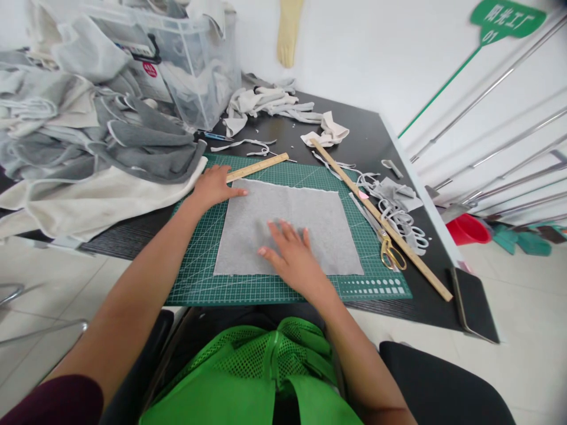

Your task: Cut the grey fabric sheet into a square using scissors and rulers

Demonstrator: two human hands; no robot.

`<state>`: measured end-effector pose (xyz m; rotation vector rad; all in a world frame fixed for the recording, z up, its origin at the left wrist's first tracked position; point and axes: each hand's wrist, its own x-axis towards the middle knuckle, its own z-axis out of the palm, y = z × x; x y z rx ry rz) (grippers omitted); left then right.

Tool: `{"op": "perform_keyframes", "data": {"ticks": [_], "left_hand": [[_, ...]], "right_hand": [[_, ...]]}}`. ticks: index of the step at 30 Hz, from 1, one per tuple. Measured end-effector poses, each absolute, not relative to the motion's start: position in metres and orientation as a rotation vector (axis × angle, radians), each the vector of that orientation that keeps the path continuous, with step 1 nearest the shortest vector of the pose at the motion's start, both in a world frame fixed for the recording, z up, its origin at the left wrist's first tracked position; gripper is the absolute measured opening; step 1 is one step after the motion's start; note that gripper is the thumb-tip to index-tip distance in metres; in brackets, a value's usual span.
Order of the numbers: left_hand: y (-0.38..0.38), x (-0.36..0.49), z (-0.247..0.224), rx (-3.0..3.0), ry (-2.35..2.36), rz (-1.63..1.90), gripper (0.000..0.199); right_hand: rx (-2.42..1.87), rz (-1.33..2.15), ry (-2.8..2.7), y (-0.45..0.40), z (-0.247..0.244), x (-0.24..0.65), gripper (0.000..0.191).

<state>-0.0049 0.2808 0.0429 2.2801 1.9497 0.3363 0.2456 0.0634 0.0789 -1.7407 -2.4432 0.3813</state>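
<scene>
A grey rectangular piece of cloth [261, 230] lies flat on the green cutting mat [248, 289]. My right hand [292, 257] is over the lower middle of the cloth with its fingers spread; whether it presses down I cannot tell. At the cloth's upper left corner is my left hand [217, 188], thumb stretched out toward the fabric and fingers near the end of a short wooden ruler [261, 167]. That hand looks open, and contact with the ruler is unclear. Gold-handled scissors [391, 254] rest at the mat's right edge beside a long wooden ruler [411, 257].
Grey and white fabric [142, 141] is heaped at the left, before a clear plastic bin [195, 71]. Cloth scraps [270, 103] lie at the back, and curled offcuts [398, 212] to the right. A phone [475, 304] sits at the table's right corner.
</scene>
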Motion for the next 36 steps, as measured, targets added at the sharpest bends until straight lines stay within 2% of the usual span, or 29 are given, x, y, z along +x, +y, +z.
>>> {"op": "perform_keyframes", "data": {"ticks": [2, 4, 7, 20, 30, 36], "left_hand": [[0.281, -0.006, 0.043, 2.274, 1.94, 0.34, 0.103], [0.282, -0.006, 0.044, 2.265, 1.941, 0.335, 0.103], [0.283, -0.006, 0.043, 2.252, 1.94, 0.333, 0.103], [0.289, -0.015, 0.041, 2.281, 1.84, 0.362, 0.102], [0.281, -0.015, 0.049, 2.217, 1.774, 0.328, 0.082], [0.274, -0.009, 0.054, 2.197, 1.82, 0.326, 0.071]], "right_hand": [[-1.906, 0.208, -2.343, 0.072, 0.076, 0.258, 0.081], [-2.017, 0.099, -2.314, 0.078, 0.07, 0.267, 0.093], [-2.078, 0.125, -2.342, 0.082, 0.059, 0.272, 0.104], [-2.098, 0.239, -2.396, 0.078, 0.061, 0.272, 0.115], [-2.084, 0.412, -2.452, 0.076, 0.063, 0.278, 0.126], [-2.11, 0.451, -2.444, 0.077, 0.064, 0.277, 0.121]]}}
